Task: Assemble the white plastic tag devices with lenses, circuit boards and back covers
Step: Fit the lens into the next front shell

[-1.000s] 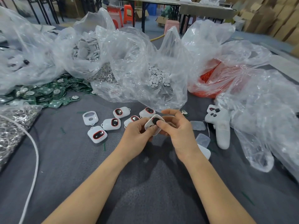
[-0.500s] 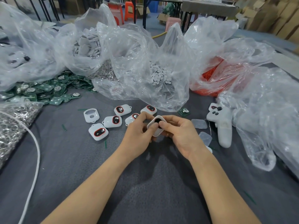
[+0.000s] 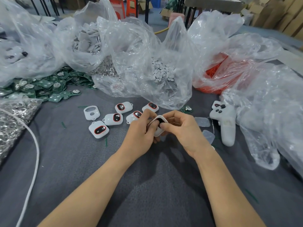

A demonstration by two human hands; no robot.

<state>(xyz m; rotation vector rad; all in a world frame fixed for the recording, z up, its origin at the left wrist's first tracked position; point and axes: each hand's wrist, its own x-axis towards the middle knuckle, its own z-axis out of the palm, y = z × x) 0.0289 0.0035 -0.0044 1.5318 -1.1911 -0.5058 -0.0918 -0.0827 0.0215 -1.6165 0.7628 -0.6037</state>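
head view: both hands pinch one white tag shell (image 3: pixel 157 126) just above the grey table (image 3: pixel 147 185).
left hand (image 3: pixel 139 136) grips its lower edge; right hand (image 3: pixel 182 128) presses a fingertip (image 3: pixel 162 126) on the dark lens (image 3: pixel 159 120). the shell looks light, stiff and smooth, likely slippery; best held by its rims. finished tags (image 3: pixel 113 119) lie just left, circuit boards (image 3: pixel 41 89) farther left.

A small assembly workshop or factory floor is showing here. Clear plastic bags (image 3: pixel 144 63) of bulk parts and a heap of green circuit boards (image 3: pixel 42 87) are crowding a grey-covered worktable (image 3: pixel 82 161), while cardboard cartons (image 3: pixel 275 12) are stacking up behind.
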